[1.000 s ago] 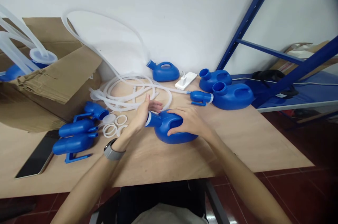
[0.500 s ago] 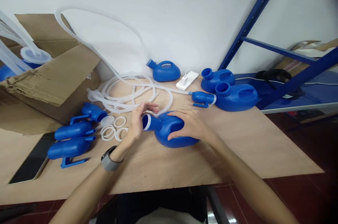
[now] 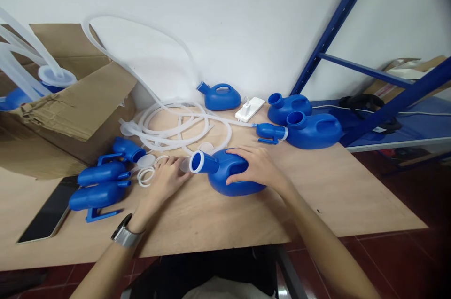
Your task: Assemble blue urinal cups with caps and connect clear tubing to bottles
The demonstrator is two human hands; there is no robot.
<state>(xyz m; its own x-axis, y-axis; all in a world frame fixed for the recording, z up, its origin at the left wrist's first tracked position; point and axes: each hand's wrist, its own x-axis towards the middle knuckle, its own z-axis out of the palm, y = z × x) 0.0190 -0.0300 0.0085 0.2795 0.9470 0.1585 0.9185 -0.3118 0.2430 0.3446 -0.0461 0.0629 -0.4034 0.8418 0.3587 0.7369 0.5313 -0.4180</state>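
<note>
Step in hand, as judged: steadying the jug [image 3: 225,181] on the worktop [image 3: 282,224] while reaching among loose parts. Right hand [image 3: 259,166]: fingers spread wide, clasping the jug around its handle. Left hand [image 3: 167,177]: fingers part-curled over the rings [image 3: 139,180]; any hold cannot be told. Lifting a ring calls for an edge pinch. Carton [image 3: 102,97] label: illegible.

Right grip [image 3: 259,166] around a white-rimmed blue bottle [image 3: 221,177], left grip [image 3: 167,177] over white rings [image 3: 139,179], coiled tubing [image 3: 164,141] behind
</note>
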